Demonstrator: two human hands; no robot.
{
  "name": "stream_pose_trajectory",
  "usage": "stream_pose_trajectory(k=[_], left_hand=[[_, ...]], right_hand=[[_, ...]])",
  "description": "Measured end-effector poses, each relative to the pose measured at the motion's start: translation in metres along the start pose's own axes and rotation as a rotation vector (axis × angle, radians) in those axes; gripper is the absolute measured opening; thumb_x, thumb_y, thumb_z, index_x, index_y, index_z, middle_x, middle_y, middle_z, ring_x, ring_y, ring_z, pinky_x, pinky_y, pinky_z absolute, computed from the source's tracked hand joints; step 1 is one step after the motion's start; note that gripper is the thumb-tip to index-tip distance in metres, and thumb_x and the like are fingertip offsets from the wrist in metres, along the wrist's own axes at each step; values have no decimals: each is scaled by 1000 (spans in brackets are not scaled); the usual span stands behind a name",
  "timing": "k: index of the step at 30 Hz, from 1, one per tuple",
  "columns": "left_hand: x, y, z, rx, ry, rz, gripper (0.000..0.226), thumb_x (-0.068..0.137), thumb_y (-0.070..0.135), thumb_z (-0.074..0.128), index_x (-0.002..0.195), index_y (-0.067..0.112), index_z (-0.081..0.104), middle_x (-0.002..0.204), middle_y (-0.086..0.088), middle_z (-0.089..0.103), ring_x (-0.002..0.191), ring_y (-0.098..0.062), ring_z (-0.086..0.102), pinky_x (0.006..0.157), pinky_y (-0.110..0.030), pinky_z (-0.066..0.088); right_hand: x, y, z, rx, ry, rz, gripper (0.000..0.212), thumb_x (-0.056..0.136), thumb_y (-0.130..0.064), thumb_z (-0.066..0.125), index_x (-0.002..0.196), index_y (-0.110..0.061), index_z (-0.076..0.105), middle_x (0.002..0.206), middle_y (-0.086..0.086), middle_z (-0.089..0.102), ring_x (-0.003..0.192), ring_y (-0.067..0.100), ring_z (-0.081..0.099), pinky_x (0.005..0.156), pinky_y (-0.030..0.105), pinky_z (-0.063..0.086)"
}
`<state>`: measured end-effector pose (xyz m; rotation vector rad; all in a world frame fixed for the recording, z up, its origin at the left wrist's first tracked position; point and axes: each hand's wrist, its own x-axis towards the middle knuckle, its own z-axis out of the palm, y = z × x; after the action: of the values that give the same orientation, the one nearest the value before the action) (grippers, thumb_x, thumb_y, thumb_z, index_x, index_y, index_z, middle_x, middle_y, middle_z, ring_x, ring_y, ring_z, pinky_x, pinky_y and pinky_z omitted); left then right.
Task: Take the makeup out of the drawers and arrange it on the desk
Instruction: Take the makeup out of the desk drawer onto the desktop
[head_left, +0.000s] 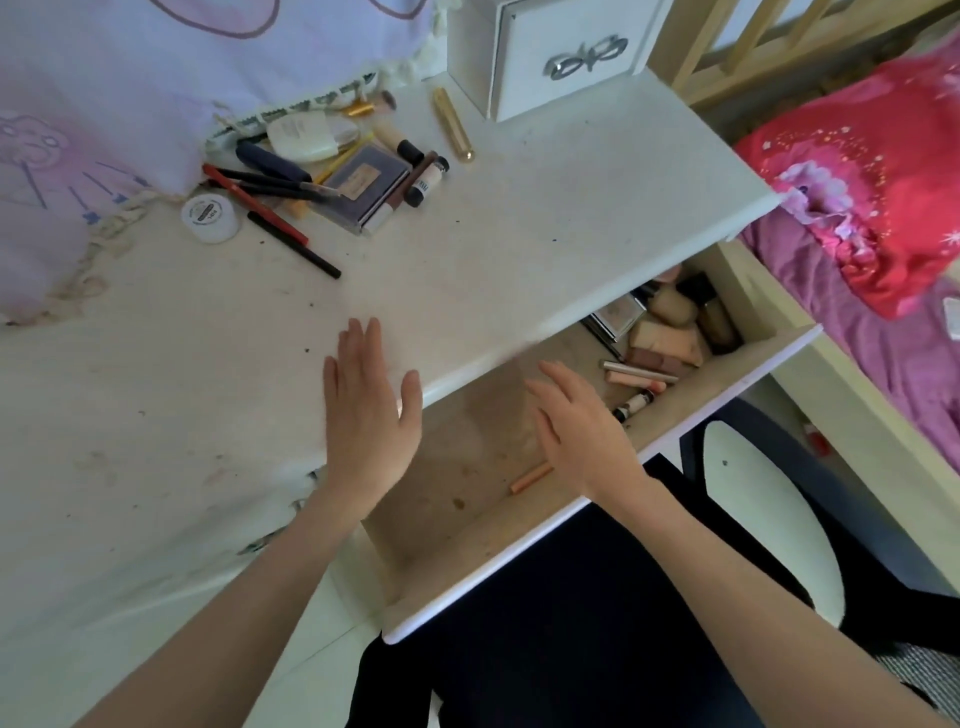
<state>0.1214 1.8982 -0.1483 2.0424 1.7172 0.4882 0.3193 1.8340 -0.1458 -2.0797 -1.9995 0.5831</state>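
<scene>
Both your left hand (366, 410) and right hand (582, 431) empty, fingers straight. Peach stick (531, 477) mid-frame in drawer (519, 551): probably light, stiff, rolls; pinch mid-length.

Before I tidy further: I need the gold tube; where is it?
The gold tube lies on the desk at the back, beside the small white drawer box.

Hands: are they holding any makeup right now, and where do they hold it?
Nothing is held. The left hand and right hand are both open and empty above the open drawer.
</scene>
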Motion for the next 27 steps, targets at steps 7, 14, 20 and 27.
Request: stream_pose_trajectory(k=[7, 14, 20, 27], left_hand=[[-48, 62, 53, -42, -147, 459, 36, 86, 7, 50, 122, 8, 49, 115, -9, 53, 103, -19, 52, 89, -27, 46], [-25, 67, 135, -129, -579, 164, 28, 94, 13, 44, 121, 12, 52, 125, -4, 46, 105, -16, 52, 93, -28, 41], [-18, 60, 170, 8, -792, 67, 30, 95, 26, 42, 118, 10, 51, 122, -12, 49, 110, -27, 49, 91, -29, 36], [-11, 53, 169, 47, -976, -8, 42, 97, 43, 33, 111, 12, 58, 106, -8, 62, 86, -19, 57, 71, -24, 36]], right_hand=[[-6, 93, -12, -266, -183, 246, 39, 95, -24, 41, 132, -12, 44, 132, 11, 50, 123, 29, 42, 105, 39, 28], [26, 138, -7, -303, -289, 331, 49, 90, -27, 49, 136, -13, 38, 135, 13, 44, 120, 34, 44, 93, 44, 42], [48, 153, 13, -306, -379, 345, 64, 89, -21, 54, 143, -9, 22, 144, 15, 28, 126, 37, 37, 97, 47, 40], [65, 158, 16, -449, -514, 261, 53, 89, -23, 57, 132, -2, 36, 137, 16, 35, 128, 34, 32, 102, 47, 37]])
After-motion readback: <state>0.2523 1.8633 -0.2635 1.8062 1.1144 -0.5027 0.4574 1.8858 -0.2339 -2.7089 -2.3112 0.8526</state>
